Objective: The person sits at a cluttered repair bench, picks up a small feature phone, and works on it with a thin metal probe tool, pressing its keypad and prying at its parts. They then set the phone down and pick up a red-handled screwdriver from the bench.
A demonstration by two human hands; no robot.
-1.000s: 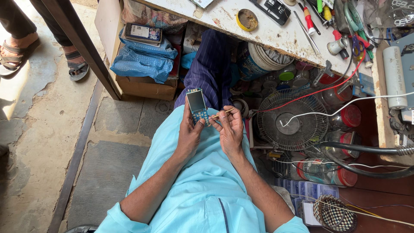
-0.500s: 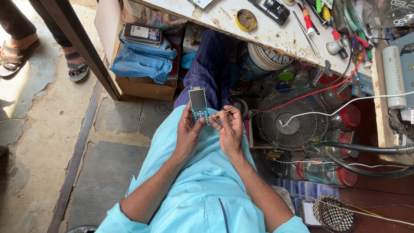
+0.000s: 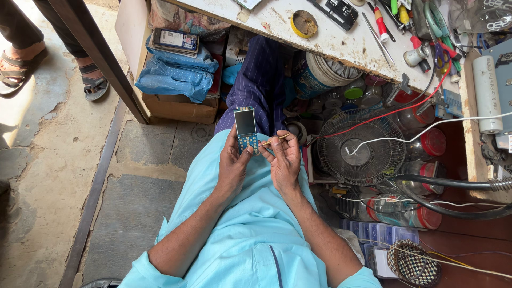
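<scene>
left grip: left hand (image 3: 233, 166) wrapped around lower half of a small keypad phone (image 3: 246, 129), thumb on its side, screen end up.
right grip: right hand (image 3: 285, 160) pinching a thin pale stick tool (image 3: 276, 140), tip at the phone's keypad.
phone place: held over the lap, above the light blue shirt (image 3: 250, 240).
right of hands: small fan (image 3: 358, 154), red wire (image 3: 394, 109) and white wire (image 3: 426, 130) across it.
workbench (image 3: 341, 42): yellow tape roll (image 3: 304, 23) near its front edge.
left: blue bag (image 3: 176, 77) on a cardboard box (image 3: 178, 109).

Pale turquoise cotton shirt (image 3: 250, 234), navy pinstriped trousers (image 3: 261, 80), crumpled blue plastic bag (image 3: 176, 74), round yellow tape roll (image 3: 304, 24), checkered woven basket (image 3: 413, 263)
</scene>
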